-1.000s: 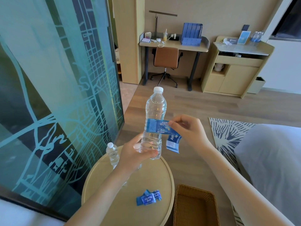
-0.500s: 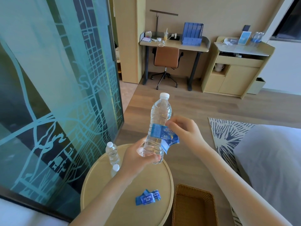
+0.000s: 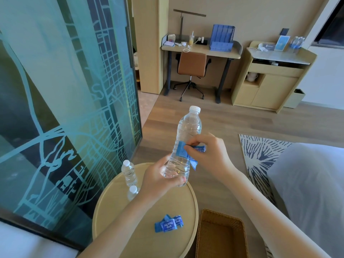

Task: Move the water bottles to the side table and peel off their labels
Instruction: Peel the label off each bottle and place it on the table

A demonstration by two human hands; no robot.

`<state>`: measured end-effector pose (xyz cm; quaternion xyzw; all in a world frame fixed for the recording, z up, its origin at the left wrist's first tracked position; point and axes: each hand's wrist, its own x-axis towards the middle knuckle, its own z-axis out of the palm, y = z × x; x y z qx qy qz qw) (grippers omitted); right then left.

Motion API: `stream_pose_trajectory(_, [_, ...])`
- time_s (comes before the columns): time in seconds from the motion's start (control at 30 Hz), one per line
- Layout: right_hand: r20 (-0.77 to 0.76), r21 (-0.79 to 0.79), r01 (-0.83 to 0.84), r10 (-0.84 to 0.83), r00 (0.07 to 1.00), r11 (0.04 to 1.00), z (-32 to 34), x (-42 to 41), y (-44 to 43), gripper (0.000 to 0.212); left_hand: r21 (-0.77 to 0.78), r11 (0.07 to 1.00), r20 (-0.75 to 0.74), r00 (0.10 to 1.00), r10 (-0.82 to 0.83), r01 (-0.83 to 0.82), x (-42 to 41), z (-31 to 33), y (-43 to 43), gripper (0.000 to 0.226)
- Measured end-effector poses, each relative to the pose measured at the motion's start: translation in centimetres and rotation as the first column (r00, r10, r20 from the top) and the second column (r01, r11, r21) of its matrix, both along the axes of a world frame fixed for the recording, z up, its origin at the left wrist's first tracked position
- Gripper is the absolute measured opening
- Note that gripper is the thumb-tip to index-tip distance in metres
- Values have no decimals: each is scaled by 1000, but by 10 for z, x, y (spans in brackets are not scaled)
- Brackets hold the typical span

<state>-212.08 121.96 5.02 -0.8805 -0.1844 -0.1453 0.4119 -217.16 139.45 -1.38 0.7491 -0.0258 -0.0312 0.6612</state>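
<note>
Two bare bottles (image 3: 129, 173) beside left hand (image 3: 161, 178), apparently untouched.

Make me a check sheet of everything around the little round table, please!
Surface: round side table, pale wood with a raised rim.
Job's things: held bottle, tilted, white cap on, blue label partly peeled; two bare bottles standing at the table's far left edge; peeled labels crumpled on the table.
Clutter: wicker basket on the floor right of the table, nothing seen inside.
Grippers: left hand grips the held bottle's base; right hand pinches the label.
Cables: a white cable on the far desk.
Surroundings: frosted glass panel on the left, bed on the right, more bottles on the far cabinet.
</note>
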Motion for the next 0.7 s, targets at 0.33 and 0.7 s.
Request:
stream_pose_trajectory(0.33, [38,5,-96,96,995,995,-3,-8,0,12,-11,1000,-27,1000,7,-7,-2,-1,1,61])
stream_pose_trajectory(0.7, [76,54,-103,99,992,993,0,-13,0,14,3,1000,-52,998,-21,21,-3,2,4,56])
